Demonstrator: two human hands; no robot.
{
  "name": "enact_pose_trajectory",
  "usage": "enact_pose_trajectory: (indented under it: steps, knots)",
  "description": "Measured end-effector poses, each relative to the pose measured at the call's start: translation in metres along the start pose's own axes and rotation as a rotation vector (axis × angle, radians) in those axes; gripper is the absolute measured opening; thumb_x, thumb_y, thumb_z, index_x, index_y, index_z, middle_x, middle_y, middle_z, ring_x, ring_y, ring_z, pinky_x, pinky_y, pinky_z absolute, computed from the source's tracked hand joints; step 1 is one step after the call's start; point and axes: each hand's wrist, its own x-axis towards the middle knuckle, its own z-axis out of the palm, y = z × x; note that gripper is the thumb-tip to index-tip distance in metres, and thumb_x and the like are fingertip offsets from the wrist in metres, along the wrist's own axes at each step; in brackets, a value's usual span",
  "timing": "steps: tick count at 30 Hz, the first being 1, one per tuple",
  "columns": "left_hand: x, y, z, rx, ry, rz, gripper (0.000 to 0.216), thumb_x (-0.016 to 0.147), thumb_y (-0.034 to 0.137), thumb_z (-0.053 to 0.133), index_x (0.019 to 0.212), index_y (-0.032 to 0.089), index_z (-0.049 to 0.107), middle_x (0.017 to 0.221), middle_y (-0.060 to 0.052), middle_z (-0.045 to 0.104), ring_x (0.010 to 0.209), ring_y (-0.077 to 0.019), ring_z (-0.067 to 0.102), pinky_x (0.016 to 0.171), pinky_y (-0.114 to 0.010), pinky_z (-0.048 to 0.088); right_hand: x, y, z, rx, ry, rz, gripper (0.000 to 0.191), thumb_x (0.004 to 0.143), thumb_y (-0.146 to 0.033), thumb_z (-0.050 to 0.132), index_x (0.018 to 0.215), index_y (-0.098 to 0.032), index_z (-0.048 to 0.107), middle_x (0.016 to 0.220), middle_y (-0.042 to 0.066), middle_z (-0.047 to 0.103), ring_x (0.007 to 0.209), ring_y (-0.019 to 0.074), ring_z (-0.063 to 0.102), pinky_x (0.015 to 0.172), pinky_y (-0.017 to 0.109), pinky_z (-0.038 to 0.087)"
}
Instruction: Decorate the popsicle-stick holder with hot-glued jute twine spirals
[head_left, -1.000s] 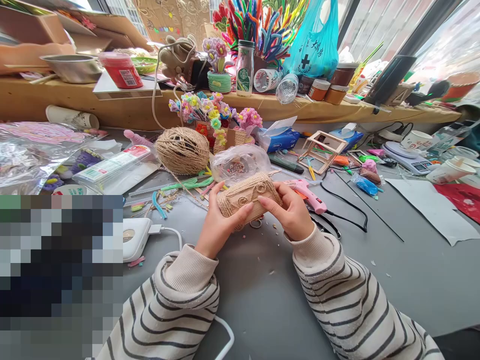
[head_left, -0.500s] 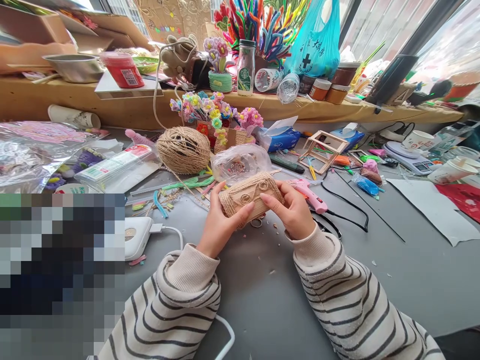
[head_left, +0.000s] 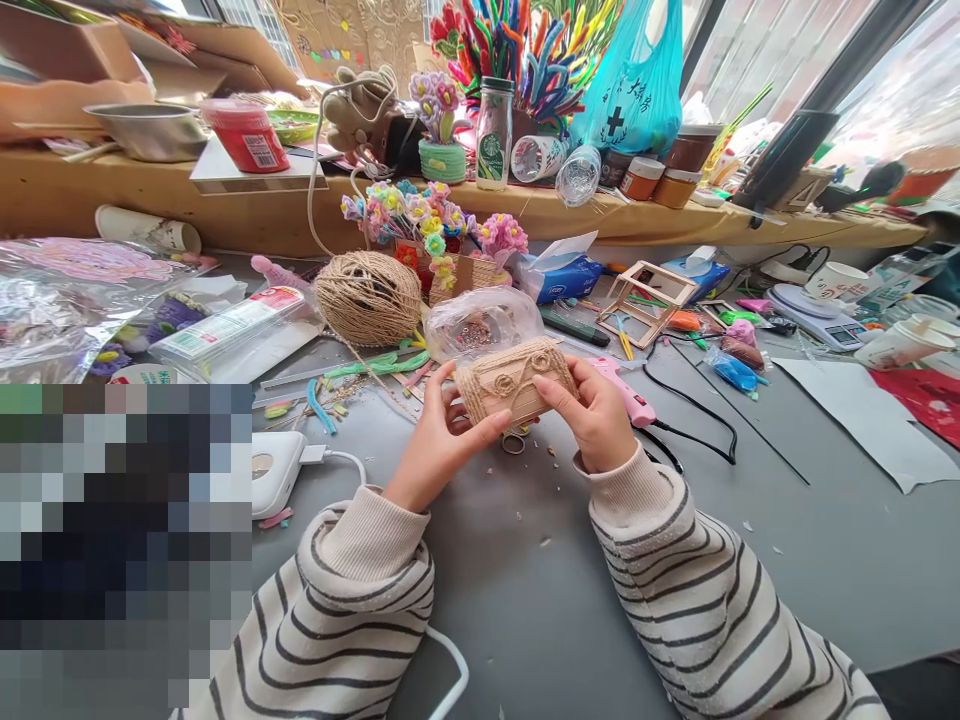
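Observation:
Between my hands, above the grey table, is a small twine-wrapped box (head_left: 517,385), tilted so one face shows, with two coiled twine spirals on it. My left hand (head_left: 444,435) holds its left end, thumb along the lower edge and fingers behind. At the right end my right hand (head_left: 596,412) grips it, thumb pressed on the face near one spiral. The fingers behind the box are partly hidden. A ball of twine (head_left: 367,298) lies beyond my left hand. The pink glue gun (head_left: 634,393) rests just past my right hand, partly covered.
A clear plastic bag (head_left: 484,320) sits behind the box, near a wooden frame (head_left: 646,300). Left lies a white power bank (head_left: 276,475) with a cable. White paper (head_left: 855,420) and a scale (head_left: 817,315) are at right. Jars and pipe cleaners (head_left: 525,60) crowd the ledge.
The twine-wrapped box has shifted slightly right and tipped, its face turning more toward me. My left fingers have loosened a little around its end; both hands still hold it.

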Motion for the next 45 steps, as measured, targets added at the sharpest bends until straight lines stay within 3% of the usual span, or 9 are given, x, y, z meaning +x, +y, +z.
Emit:
enact_pose_trajectory:
  steps: [5, 9, 11, 14, 19, 24, 30, 36, 45]
  knots:
    - [-0.003, 0.004, -0.003, 0.36, 0.103, 0.11, 0.079, 0.06, 0.043, 0.065, 0.124, 0.022, 0.023, 0.119, -0.012, 0.045, 0.083, -0.0169, 0.058, 0.07, -0.031, 0.048, 0.006, 0.006, -0.005, 0.027, 0.15, -0.027, 0.029, 0.068, -0.034, 0.06, 0.092, -0.018, 0.055, 0.088, 0.003, 0.064, 0.081, 0.0152, 0.058, 0.073, 0.028, 0.047]
    - [-0.007, 0.006, -0.003, 0.596, 0.231, 0.303, 0.046, 0.069, 0.043, 0.057, 0.105, 0.018, 0.044, 0.088, -0.003, 0.056, 0.053, -0.0077, 0.05, 0.054, -0.024, 0.042, 0.008, 0.01, -0.007, 0.022, 0.207, -0.023, 0.031, 0.068, -0.034, 0.06, 0.094, -0.017, 0.055, 0.09, 0.003, 0.064, 0.082, 0.0151, 0.058, 0.075, 0.029, 0.046]
    - [-0.008, 0.006, -0.004, 0.623, 0.213, 0.356, 0.026, 0.075, 0.039, 0.051, 0.087, 0.017, 0.052, 0.065, 0.003, 0.053, 0.045, -0.0061, 0.042, 0.048, -0.021, 0.036, 0.008, 0.013, -0.007, 0.021, 0.223, -0.018, 0.031, 0.068, -0.034, 0.06, 0.093, -0.017, 0.055, 0.089, 0.003, 0.064, 0.081, 0.0149, 0.058, 0.075, 0.029, 0.046]
    - [-0.009, 0.005, -0.004, 0.59, 0.073, 0.423, 0.024, 0.08, 0.033, 0.045, 0.067, 0.016, 0.058, 0.048, 0.005, 0.045, 0.042, -0.0062, 0.036, 0.045, -0.02, 0.031, 0.009, 0.015, -0.007, 0.021, 0.23, -0.008, 0.029, 0.067, -0.034, 0.061, 0.09, -0.016, 0.055, 0.085, 0.003, 0.064, 0.078, 0.0138, 0.058, 0.074, 0.028, 0.046]
    - [-0.008, 0.007, -0.003, 0.532, -0.085, 0.484, 0.026, 0.078, 0.028, 0.049, 0.06, 0.016, 0.062, 0.05, 0.003, 0.047, 0.045, -0.0062, 0.036, 0.048, -0.02, 0.032, 0.009, 0.014, -0.005, 0.03, 0.21, 0.007, 0.027, 0.067, -0.033, 0.061, 0.087, -0.016, 0.054, 0.084, 0.003, 0.063, 0.076, 0.013, 0.058, 0.072, 0.027, 0.046]
    - [-0.006, 0.007, -0.003, 0.507, -0.012, 0.336, 0.03, 0.078, 0.032, 0.048, 0.055, 0.016, 0.06, 0.047, 0.003, 0.049, 0.045, -0.0068, 0.042, 0.048, -0.019, 0.034, 0.007, 0.011, -0.004, 0.021, 0.181, 0.001, 0.026, 0.068, -0.033, 0.061, 0.087, -0.017, 0.054, 0.082, 0.002, 0.063, 0.076, 0.0129, 0.057, 0.072, 0.026, 0.046]
    - [-0.005, 0.005, -0.003, 0.313, 0.046, 0.168, 0.024, 0.073, 0.039, 0.054, 0.067, 0.017, 0.051, 0.044, 0.005, 0.051, 0.043, -0.008, 0.049, 0.045, -0.019, 0.037, 0.006, 0.009, -0.003, -0.009, 0.168, 0.001, 0.027, 0.068, -0.034, 0.06, 0.088, -0.017, 0.054, 0.085, 0.003, 0.062, 0.079, 0.0143, 0.057, 0.074, 0.028, 0.045]
    - [-0.007, 0.007, 0.001, 0.332, -0.037, 0.301, 0.017, 0.074, 0.032, 0.055, 0.077, 0.016, 0.059, 0.056, 0.002, 0.059, 0.05, -0.0089, 0.053, 0.051, -0.02, 0.043, 0.004, 0.008, 0.001, -0.032, 0.151, 0.0, 0.027, 0.068, -0.034, 0.059, 0.088, -0.017, 0.054, 0.084, 0.003, 0.062, 0.078, 0.0148, 0.057, 0.073, 0.028, 0.045]
    - [-0.004, 0.003, -0.003, 0.471, 0.127, 0.504, 0.011, 0.075, 0.024, 0.054, 0.073, 0.016, 0.061, 0.063, 0.0, 0.056, 0.054, -0.0084, 0.046, 0.052, -0.02, 0.04, 0.0, 0.006, 0.006, -0.065, 0.113, 0.027, 0.026, 0.069, -0.033, 0.059, 0.087, -0.016, 0.053, 0.082, 0.003, 0.059, 0.074, 0.0135, 0.056, 0.069, 0.025, 0.045]
